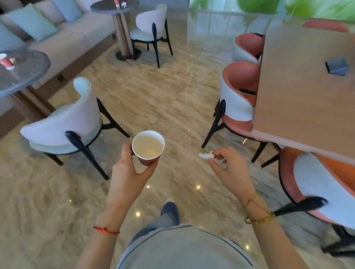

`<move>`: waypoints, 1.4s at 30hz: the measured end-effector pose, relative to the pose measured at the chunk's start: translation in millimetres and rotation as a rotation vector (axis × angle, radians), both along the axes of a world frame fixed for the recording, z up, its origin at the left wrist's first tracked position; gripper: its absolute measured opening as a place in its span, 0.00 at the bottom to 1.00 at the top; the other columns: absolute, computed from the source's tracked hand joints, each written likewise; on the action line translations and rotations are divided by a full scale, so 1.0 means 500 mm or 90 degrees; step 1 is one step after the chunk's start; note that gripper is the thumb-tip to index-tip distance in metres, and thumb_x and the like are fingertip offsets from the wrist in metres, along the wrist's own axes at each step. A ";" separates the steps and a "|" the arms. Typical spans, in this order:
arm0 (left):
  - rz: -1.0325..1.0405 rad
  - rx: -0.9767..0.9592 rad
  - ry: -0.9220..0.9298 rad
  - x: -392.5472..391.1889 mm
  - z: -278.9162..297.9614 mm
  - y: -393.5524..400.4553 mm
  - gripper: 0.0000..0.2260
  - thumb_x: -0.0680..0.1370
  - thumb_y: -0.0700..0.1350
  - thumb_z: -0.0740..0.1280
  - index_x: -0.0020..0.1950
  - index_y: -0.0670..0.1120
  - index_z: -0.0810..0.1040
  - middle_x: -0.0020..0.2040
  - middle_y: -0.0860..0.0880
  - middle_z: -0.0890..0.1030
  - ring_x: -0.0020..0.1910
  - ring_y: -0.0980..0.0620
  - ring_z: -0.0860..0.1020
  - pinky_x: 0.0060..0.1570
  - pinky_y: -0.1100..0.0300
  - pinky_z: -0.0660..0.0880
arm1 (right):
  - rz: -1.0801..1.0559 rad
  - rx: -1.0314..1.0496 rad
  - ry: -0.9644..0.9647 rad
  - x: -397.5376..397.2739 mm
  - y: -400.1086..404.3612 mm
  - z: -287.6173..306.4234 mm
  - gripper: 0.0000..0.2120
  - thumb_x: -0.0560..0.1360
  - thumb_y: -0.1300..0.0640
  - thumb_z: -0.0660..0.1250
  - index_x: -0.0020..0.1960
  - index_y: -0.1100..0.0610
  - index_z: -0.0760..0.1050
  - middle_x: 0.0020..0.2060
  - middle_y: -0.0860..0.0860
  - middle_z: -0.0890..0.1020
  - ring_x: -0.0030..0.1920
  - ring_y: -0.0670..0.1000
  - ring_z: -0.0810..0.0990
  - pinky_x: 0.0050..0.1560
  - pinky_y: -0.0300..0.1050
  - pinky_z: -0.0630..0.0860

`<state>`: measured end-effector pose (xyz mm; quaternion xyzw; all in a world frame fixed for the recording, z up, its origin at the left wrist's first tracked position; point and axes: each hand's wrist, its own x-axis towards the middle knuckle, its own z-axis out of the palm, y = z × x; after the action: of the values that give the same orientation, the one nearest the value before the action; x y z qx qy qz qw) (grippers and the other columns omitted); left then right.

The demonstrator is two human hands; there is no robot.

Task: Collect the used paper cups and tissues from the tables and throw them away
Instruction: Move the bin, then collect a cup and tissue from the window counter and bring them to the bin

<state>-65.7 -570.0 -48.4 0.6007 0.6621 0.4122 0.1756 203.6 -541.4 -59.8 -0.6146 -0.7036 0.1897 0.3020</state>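
Note:
My left hand (pixel 128 169) grips a red paper cup (pixel 148 146) with a white inside, held upright over the floor. My right hand (pixel 228 167) pinches a crumpled white tissue (pixel 206 155) between thumb and fingers, a little right of the cup. On the round dark table (pixel 28 71) at the left stands another red cup (pixel 6 61) with a small crumpled tissue (pixel 13 60) beside it. A further round table (pixel 107 6) at the back carries a red cup (pixel 116 2) and a tissue (pixel 124 3), both partly cut off by the frame's top edge.
A white chair (pixel 65 122) stands left of me, another (pixel 151 25) at the far table. Pink-and-white chairs (pixel 238 92) line a wooden table (pixel 303 92) on the right that holds a small grey box (pixel 337 66). A sofa with cushions (pixel 57 34) runs along the left. Open marble floor lies ahead.

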 end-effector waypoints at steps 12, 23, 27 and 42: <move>-0.088 -0.012 0.023 -0.042 0.033 0.656 0.28 0.68 0.56 0.76 0.62 0.53 0.68 0.52 0.57 0.77 0.49 0.57 0.78 0.41 0.72 0.72 | -0.085 0.002 0.024 -0.042 0.585 0.023 0.05 0.73 0.57 0.72 0.46 0.56 0.78 0.41 0.48 0.79 0.42 0.46 0.76 0.45 0.38 0.70; -0.115 -0.017 0.002 0.052 0.013 1.265 0.29 0.68 0.54 0.77 0.63 0.52 0.68 0.54 0.56 0.78 0.51 0.58 0.77 0.39 0.77 0.69 | -0.105 -0.002 0.033 0.040 1.164 0.004 0.04 0.73 0.59 0.72 0.45 0.56 0.77 0.40 0.48 0.78 0.41 0.44 0.73 0.43 0.27 0.67; -0.126 -0.005 -0.007 0.097 0.039 1.492 0.28 0.67 0.53 0.77 0.63 0.54 0.67 0.51 0.62 0.76 0.49 0.60 0.76 0.41 0.79 0.68 | -0.092 0.016 0.029 0.089 1.396 0.034 0.04 0.73 0.58 0.71 0.46 0.56 0.77 0.41 0.48 0.78 0.44 0.46 0.75 0.45 0.37 0.71; -0.224 -0.013 -0.033 0.264 0.000 2.280 0.27 0.69 0.54 0.76 0.63 0.54 0.67 0.53 0.66 0.74 0.52 0.72 0.72 0.45 0.79 0.68 | -0.168 0.002 0.034 0.239 2.126 0.012 0.05 0.73 0.56 0.70 0.47 0.56 0.78 0.42 0.48 0.79 0.45 0.45 0.76 0.46 0.37 0.72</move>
<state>66.2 570.0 -48.4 0.6944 0.5465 0.3836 0.2683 323.1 521.9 -54.0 -0.6960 -0.6086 0.1640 0.3440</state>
